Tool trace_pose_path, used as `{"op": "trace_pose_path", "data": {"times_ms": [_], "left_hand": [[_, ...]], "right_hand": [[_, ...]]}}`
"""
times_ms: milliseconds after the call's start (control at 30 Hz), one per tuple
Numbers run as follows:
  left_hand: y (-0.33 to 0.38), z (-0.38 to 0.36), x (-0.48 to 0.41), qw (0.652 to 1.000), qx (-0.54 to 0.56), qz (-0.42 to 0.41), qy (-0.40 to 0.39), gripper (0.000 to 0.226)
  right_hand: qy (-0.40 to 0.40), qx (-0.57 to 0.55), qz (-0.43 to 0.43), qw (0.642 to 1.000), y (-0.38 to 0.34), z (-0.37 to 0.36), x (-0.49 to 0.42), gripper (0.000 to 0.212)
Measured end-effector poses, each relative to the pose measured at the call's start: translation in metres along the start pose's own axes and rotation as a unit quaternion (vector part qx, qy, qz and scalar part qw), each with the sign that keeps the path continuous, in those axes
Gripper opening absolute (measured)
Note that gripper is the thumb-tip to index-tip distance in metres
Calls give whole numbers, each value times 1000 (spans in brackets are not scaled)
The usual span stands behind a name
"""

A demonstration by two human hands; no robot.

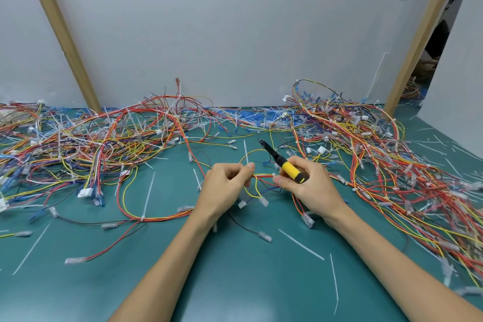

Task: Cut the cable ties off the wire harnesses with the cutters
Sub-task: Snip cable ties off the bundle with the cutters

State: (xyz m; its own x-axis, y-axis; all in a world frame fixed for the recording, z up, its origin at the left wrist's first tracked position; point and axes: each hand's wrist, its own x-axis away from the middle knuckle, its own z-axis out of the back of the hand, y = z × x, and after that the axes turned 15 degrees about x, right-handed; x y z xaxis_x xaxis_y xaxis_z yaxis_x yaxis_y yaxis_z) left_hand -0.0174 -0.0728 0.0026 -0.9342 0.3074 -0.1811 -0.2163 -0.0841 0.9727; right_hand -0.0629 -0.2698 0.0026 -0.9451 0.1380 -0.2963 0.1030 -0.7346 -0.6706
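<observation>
Hands and edges are hiding things.
The right hand (309, 185) is covering part of the cutters (283, 163); the left hand (224, 185) is hiding its pinched stretch of harness (264, 176); wire piles (78, 144) are running off both side edges; a person (439, 39) is showing only partly behind a post (420, 42).

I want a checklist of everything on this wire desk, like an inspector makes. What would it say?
Surface: green table mat, bare near the person, covered with wires at the back.
Job's things: yellow-handled cutters, tip pointing away; wire harness held between the hands, with what looks like a white cable tie on it.
Clutter: loose cut ties scattered over the mat.
Grippers: left hand pinches the harness; right hand grips the cutters.
Cables: tangled harness piles left and right.
Surroundings: white wall panel, wooden posts, another person partly seen far right.
</observation>
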Motion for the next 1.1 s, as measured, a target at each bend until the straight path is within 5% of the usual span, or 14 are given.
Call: {"op": "trace_pose_path", "data": {"times_ms": [233, 467, 633, 800, 1100], "left_hand": [[-1, 15, -2, 998, -30, -11, -57, 22], [0, 5, 3, 995, -77, -65, 17, 47], [-5, -8, 5, 982, -112, -124, 92, 28], [-4, -13, 5, 976, -51, -183, 104, 11], [-1, -28, 5, 968, 230, -61, 81, 9]], "right_hand": [[49, -24, -29, 998, 1, -2, 0, 20], [42, 3, -26, 999, 0, -3, 0, 19], [39, 12, -16, 999, -1, -3, 0, 19], [43, 15, -11, 999, -1, -3, 1, 20], [41, 29, 26, 998, -3, -2, 2, 23]]}}
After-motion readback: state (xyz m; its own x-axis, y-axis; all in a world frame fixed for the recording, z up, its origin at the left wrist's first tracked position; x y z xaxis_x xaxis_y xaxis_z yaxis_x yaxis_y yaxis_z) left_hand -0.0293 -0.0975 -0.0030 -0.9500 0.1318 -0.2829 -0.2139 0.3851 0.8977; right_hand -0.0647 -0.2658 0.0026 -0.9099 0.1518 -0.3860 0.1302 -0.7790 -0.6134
